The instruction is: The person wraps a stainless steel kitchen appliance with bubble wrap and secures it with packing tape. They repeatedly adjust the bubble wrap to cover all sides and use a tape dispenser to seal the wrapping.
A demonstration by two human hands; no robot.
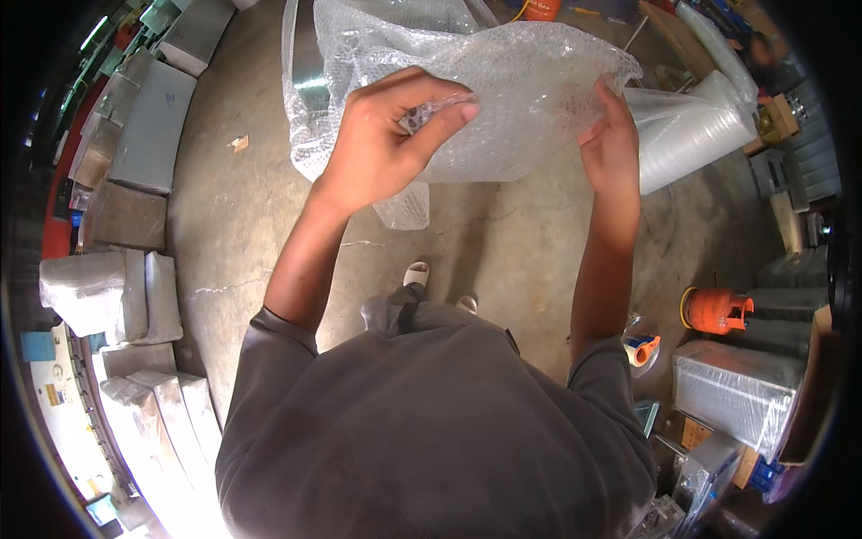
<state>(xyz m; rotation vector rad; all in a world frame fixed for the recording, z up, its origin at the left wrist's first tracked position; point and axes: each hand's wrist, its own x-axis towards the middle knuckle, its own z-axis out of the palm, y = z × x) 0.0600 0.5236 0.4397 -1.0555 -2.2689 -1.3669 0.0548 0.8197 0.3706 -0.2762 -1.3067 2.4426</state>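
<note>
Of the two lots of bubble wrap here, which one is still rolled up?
The white roll of bubble wrap lying on the concrete floor at upper right; the clear bubble wrap sheet is unrolled, gripped by left hand and right hand.

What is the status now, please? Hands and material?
Left hand pinching bubble wrap sheet. Right hand gripping its edge. Nothing in the way.

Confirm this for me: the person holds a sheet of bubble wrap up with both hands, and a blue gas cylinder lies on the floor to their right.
Not quite. The gas cylinder lying on the floor to the person's right is orange, not blue, as the head view shows. The rest stands: the left hand and right hand both hold up the bubble wrap.
</note>
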